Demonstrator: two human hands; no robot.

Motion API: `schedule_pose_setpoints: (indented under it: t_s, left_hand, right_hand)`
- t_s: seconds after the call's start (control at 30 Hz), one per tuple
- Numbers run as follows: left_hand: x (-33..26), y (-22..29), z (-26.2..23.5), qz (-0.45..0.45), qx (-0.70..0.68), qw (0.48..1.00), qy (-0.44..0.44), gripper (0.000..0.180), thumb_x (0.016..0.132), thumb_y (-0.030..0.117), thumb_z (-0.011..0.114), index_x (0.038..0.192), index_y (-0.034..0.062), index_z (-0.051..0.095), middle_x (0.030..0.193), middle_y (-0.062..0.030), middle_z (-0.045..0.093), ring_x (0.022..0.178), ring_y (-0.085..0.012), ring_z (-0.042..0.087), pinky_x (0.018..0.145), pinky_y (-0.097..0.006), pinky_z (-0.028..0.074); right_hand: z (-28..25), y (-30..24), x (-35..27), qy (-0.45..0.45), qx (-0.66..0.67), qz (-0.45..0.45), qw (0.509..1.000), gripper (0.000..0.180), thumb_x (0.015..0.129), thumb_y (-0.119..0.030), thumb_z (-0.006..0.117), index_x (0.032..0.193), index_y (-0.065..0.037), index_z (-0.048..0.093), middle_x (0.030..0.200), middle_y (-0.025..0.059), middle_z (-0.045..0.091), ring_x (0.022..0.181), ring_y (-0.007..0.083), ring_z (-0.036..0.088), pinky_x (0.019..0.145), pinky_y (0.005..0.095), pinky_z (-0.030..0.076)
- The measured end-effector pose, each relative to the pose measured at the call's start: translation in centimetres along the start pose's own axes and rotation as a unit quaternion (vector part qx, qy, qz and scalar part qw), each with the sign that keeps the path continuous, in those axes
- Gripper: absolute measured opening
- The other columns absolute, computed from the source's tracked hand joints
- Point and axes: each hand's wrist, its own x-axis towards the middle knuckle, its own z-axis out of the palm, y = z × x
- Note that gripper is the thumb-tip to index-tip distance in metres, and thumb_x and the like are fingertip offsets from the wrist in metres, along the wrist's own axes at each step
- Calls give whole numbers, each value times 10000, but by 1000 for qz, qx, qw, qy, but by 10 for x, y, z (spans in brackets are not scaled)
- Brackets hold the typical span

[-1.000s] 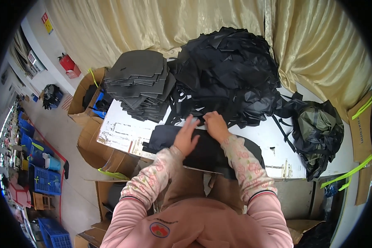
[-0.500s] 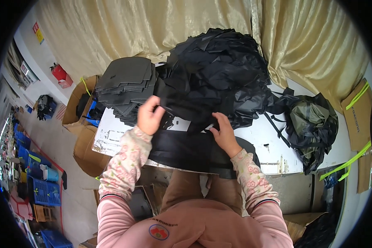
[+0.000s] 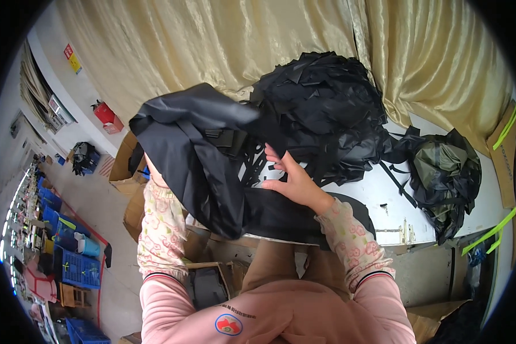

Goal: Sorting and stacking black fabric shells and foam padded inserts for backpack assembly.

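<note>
your left hand is hidden: the sleeve goes up under the black fabric piece (image 3: 195,155), which hangs lifted over your left side, so i cannot tell how the fingers grip it. the way the cloth drapes down from one high point suggests that the hand carries it from below or inside, but this is only my judgement.

your right hand (image 3: 289,178) lies flat and open, the fingers spread, with the palm against the lower part of the same piece where it meets the table (image 3: 384,198). it grips nothing; i think it presses the cloth down so the bottom edge stays in place while the top is raised.

the fabric piece is therefore half in the air and half on the near edge of the table, just in front of your body. a black buckle and strap (image 3: 226,137) show on its upper fold.

behind your right hand is a big heap of black cut pieces (image 3: 321,109), touching the lifted cloth. far to the right, well apart, lies a dark green bag (image 3: 441,166) with loose straps. a yellow curtain (image 3: 212,46) hangs behind the table. cardboard boxes (image 3: 126,166) stand on the floor at your left, and blue crates (image 3: 80,269) further off.
</note>
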Motion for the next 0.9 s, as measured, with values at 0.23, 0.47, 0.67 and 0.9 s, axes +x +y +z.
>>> schedule_pose_setpoints:
  t_s: [0.23,0.47,0.67,0.9]
  left_hand:
    - [-9,7,104,-10,-202,979,17,364,977,282,411,1198,15,525,1144,-103,601,1043,-233,580,928,-363,460]
    - [-11,37,132,-35,-405,911,74,377,977,315,392,1166,28,547,1126,-93,605,1033,-245,578,923,-376,460]
    - [-10,65,163,-37,-419,895,152,342,970,291,405,1045,20,599,1022,-87,635,926,-253,607,841,-386,494]
    - [-5,56,164,-40,-369,885,282,308,963,257,434,1008,14,618,1003,-105,656,932,-256,628,858,-385,498]
  right_hand:
    - [-4,-57,-3,-17,-38,-80,996,878,748,-256,795,1439,-81,282,1376,148,448,1249,264,466,1028,383,369]
    - [3,-19,-56,-83,129,64,986,833,769,-40,737,1452,-70,260,1402,119,410,1285,207,418,1070,340,327]
    - [28,-12,-96,-53,-1,34,998,1120,624,-95,855,1488,-81,143,1482,132,294,1374,233,305,1108,369,248]
    - [13,-18,-105,74,80,126,986,99,852,-20,657,939,12,622,772,-45,582,709,4,513,624,179,429]
